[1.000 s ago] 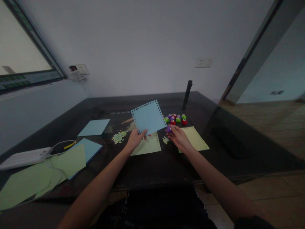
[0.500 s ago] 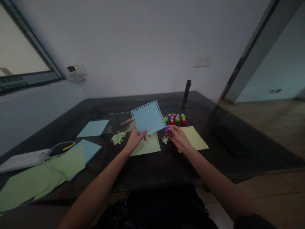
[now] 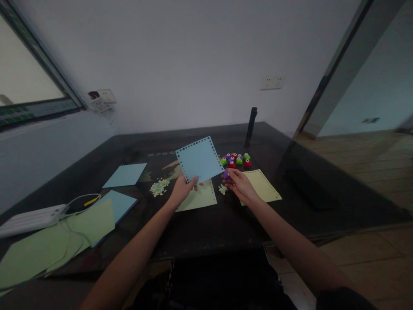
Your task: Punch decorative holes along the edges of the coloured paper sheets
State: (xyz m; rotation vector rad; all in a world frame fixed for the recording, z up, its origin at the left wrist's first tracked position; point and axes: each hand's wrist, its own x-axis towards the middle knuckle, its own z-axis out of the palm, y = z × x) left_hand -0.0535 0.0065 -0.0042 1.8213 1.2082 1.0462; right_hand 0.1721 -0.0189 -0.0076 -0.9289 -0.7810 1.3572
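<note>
My left hand [image 3: 181, 190] pinches the lower edge of a light blue paper square [image 3: 199, 159] and holds it up tilted above the dark table [image 3: 206, 224]. Small holes are punched all along the square's border. My right hand [image 3: 239, 186] is closed on a small purple punch [image 3: 226, 175] at the square's lower right corner. Behind that hand lies a cluster of several small red, green and purple punches [image 3: 235, 159]. Two pale yellow sheets [image 3: 199, 197] [image 3: 263, 185] lie flat under my hands.
Heaps of paper bits [image 3: 159, 187] [image 3: 223, 189] lie by the yellow sheets. Blue sheets [image 3: 125, 175] and green sheets [image 3: 54, 243] cover the left side, next to a white power strip [image 3: 30, 216] with a cable. A dark upright post [image 3: 251, 121] stands at the back.
Hands, blue square and punch hold nearly the same pose; the whole view has only drifted slightly left.
</note>
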